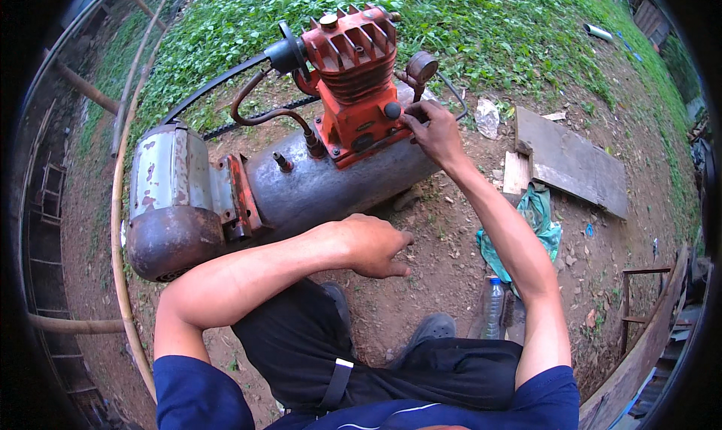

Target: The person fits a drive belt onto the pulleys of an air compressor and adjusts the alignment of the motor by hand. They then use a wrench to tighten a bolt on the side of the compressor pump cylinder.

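An air compressor stands in front of me, with a red finned pump (pixel 357 91) bolted on top of a worn grey tank (pixel 346 178). My right hand (pixel 435 134) reaches to the right side of the pump's base, beside a round black knob (pixel 392 110). Its fingertips are pinched together; what lies between them is too small to make out. Just behind that hand rises a round pressure gauge (pixel 422 66). My left hand (pixel 376 247) hangs in front of the tank, holding nothing, thumb and forefinger apart. A grey, rusty electric motor (pixel 169 178) sits left of the tank.
A black drive belt (pixel 218 86) runs behind the motor. On the dirt to the right lie a wooden board (pixel 575 163), a green cloth (pixel 535 219) and a plastic bottle (pixel 493 309) with a blue cap. Bamboo poles (pixel 119 204) edge the left side; grass (pixel 511 31) grows beyond.
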Demonstrator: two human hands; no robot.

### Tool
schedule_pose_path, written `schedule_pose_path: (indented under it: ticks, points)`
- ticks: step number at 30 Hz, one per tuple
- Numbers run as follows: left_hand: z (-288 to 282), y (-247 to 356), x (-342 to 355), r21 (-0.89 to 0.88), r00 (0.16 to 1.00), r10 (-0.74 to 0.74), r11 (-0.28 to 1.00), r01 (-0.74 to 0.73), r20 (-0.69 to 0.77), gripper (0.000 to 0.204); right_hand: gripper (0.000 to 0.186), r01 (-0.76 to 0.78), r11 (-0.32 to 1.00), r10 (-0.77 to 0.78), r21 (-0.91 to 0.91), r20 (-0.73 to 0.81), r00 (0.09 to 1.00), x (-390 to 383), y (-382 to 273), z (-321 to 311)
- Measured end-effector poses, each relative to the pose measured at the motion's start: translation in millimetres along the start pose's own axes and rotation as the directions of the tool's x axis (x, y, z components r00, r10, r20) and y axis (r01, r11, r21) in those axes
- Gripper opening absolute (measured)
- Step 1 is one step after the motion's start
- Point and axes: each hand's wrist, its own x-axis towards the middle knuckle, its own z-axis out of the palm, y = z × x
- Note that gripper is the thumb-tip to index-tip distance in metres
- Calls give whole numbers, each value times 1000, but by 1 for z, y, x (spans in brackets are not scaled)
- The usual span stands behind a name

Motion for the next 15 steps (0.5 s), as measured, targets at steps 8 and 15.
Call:
schedule_pose_path:
  ticks: [8,15]
  points:
    - [1,-5,5,-5,1000,-14,1000,14,9,63,24,-46,997,44,62,22,999,-4,1,-4]
    - [1,-3,9,-6,1000,-5,1000,5,29,63,24,-81,991,78,108,34,996,-5,4,-6]
